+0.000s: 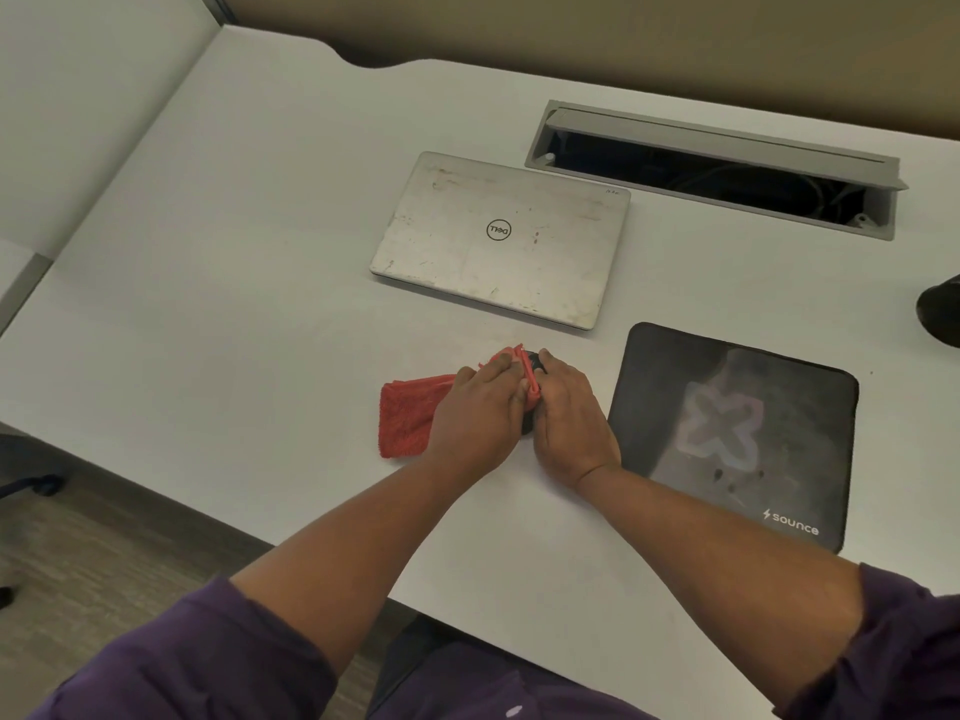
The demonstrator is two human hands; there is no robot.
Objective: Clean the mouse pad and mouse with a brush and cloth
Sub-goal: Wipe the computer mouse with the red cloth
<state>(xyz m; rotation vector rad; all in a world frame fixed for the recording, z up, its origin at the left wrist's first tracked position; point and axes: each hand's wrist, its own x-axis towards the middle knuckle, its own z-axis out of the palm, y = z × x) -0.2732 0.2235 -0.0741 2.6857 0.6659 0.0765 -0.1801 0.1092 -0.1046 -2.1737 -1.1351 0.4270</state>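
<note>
Little of the mouse can be made out: only a dark sliver shows between the two hands, the rest covered by fingers and by the red cloth. It sits on the white desk, just left of the mouse pad and off its surface. The right hand curls round the mouse from the side nearer the mouse pad, gripping it. The left hand presses a fold of the cloth against the mouse's far side, fingers bent over the fabric and holding it; the cloth's loose end trails away from the mouse pad onto the desk. Beyond the mouse pad's upper left corner lies a closed silver laptop. Behind the mouse pad, an open cable tray is sunk into the desk. A dark object, cut off at the frame edge, sits to the mouse pad's right; I cannot tell what it is.
</note>
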